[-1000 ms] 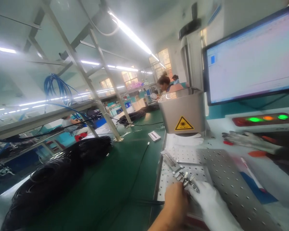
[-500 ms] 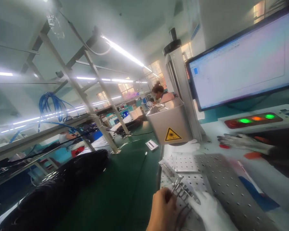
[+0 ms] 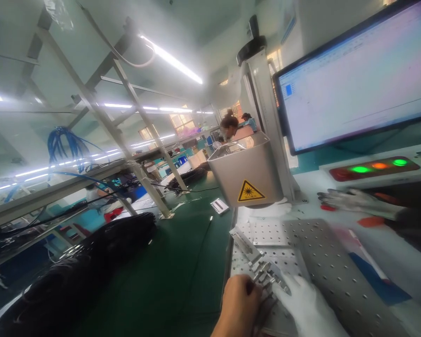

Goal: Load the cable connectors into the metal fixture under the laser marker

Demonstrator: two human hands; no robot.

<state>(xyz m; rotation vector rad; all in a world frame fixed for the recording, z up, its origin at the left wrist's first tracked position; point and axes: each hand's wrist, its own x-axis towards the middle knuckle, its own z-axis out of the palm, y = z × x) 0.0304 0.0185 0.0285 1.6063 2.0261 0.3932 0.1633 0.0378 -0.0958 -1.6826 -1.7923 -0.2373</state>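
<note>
My left hand [image 3: 240, 299], bare, is closed in a curl at the near end of a metal fixture [image 3: 264, 271]. Its fingertips are turned away, so what they grip is hidden. My right hand [image 3: 307, 299], in a white glove, presses its fingers on the fixture's right side. Dark cable-like strands show dimly below and between both hands. A flat metal bar [image 3: 245, 243] runs from the fixture towards the upper left. Beneath lies a perforated metal plate [image 3: 277, 229]. Above it hangs the grey machine head [image 3: 224, 178] with a yellow warning triangle.
Another person's gloved hand [image 3: 358, 201] rests by a red button at right. A monitor [image 3: 354, 79] and a lit button panel [image 3: 375, 169] stand behind. Black cable coils [image 3: 80, 271] lie on the green table [image 3: 175, 262]. A pen [image 3: 370, 257] lies right of the plate.
The view has shifted slightly. Both hands stay at the fixture with almost the same hold. The other person's gloved hand remains by the red button.
</note>
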